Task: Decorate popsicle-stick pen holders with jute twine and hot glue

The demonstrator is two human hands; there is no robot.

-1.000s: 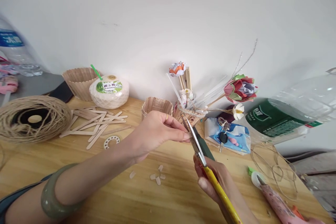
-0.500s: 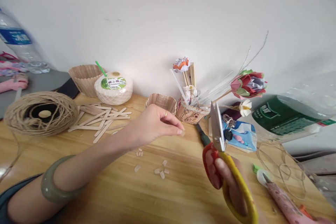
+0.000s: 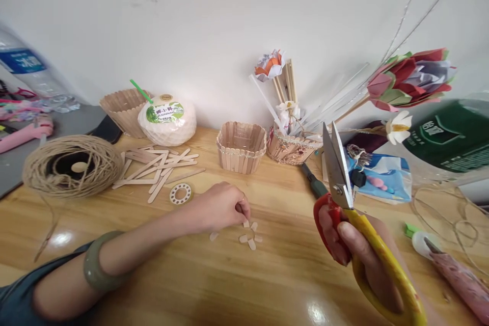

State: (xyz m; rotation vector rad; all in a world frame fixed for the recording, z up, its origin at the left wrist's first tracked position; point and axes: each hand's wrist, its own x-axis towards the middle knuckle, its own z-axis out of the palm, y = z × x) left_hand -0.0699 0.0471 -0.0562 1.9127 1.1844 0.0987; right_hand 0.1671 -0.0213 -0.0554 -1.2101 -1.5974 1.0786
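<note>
My left hand [image 3: 225, 206] is low over the wooden table, thumb and fingers pinched at a small cut wood piece [image 3: 246, 223] beside several similar rounded pieces [image 3: 251, 244]. In my right hand [image 3: 361, 244] are scissors with red and yellow handles [image 3: 382, 260]; their blades point up and stand slightly apart. Behind my left hand lie a round ring with holes [image 3: 181, 193] and a loose pile of flat wooden sticks [image 3: 156, 168]. A small stick-walled basket [image 3: 241, 158] stands farther back.
At the left are a twine roll [image 3: 72, 165], a wrapped coconut [image 3: 167, 122], a larger basket [image 3: 124, 112] and a bottle [image 3: 28, 69]. Paper flowers [image 3: 412, 79], a blue packet [image 3: 389, 178] and a pink glue gun [image 3: 458, 280] are at the right.
My left hand has moved down to the small wood pieces, uncovering the ring and small basket. The view has shifted; my right hand still holds the scissors.
</note>
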